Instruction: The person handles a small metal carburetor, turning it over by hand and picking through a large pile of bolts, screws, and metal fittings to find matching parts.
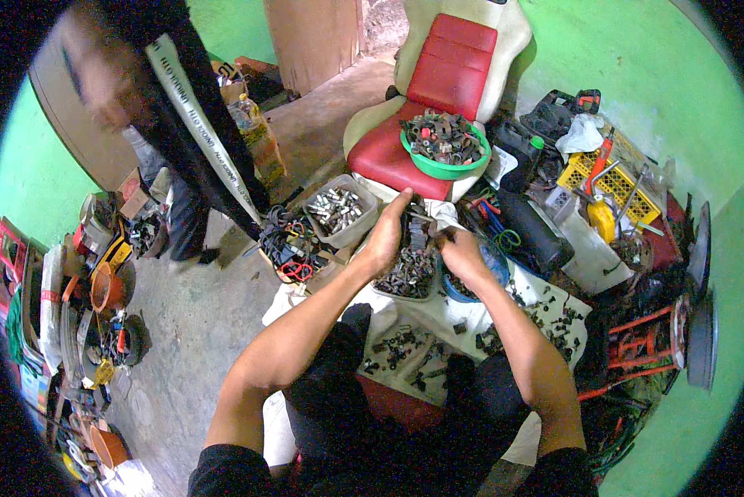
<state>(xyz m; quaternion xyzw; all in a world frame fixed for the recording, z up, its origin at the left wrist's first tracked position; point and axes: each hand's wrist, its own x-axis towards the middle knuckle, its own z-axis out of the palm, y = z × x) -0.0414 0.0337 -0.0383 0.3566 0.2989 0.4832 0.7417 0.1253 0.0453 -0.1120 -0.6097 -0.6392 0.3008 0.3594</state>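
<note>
My left hand (383,242) is raised over a bin of small dark metal parts (407,273), its thumb stretched up and away from me. Against its palm is a dark, blocky piece (417,225), whose kind I cannot make out; the lower fingers are hidden. My right hand (463,255) comes in from the other side, thumb and fingertips pinched together at this piece. Whatever lies between those fingertips is too small to name. A blue round tub (498,263) sits partly behind my right hand and wrist.
Ahead, a red and cream car seat (452,66) bears a green basin (446,171) of mixed parts. Left of my hands is a grey bin (345,235) of silvery pieces. Dark bits lie scattered on white sheeting (513,331). Someone in dark trousers (191,219) stands at left.
</note>
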